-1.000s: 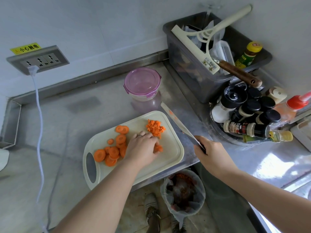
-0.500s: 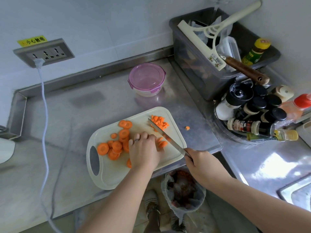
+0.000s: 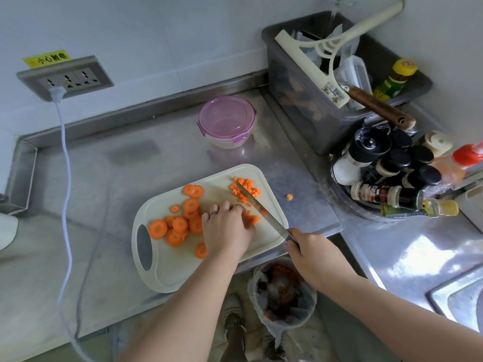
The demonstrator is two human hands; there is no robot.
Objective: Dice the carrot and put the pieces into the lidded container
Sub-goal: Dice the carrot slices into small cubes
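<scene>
Carrot is spread across the board [image 3: 162, 273] in three lots. Round slices [image 3: 180, 226] sit heaped just left of the left hand [image 3: 227, 228], with one lying close by its wrist. A small pile of dice [image 3: 245, 188] lies beyond its fingertips, at the board's far corner. A few half-cut bits [image 3: 252, 218] poke out from under its fingers. That hand is curled down over those bits, knuckles up, pinning them to the board.

The right hand [image 3: 313, 257] is wrapped tight round the handle of the knife [image 3: 261, 207] at the board's near edge. The blade runs away from it on a slant, close beside the left hand's fingers, its tip in among the dice.

One stray piece [image 3: 289, 197] rests on the bare bench [image 3: 104, 178], off the board and beyond the right hand. The container [image 3: 226, 121], its pink lid clipped on, stands well beyond both hands, apart from the board. Farther off to the right of the right hand — a cluster of bottles [image 3: 392, 173] and, behind them, a grey tub [image 3: 313, 113]. Below the hands, past the bench's edge, stands a bagged bin [image 3: 282, 291].
</scene>
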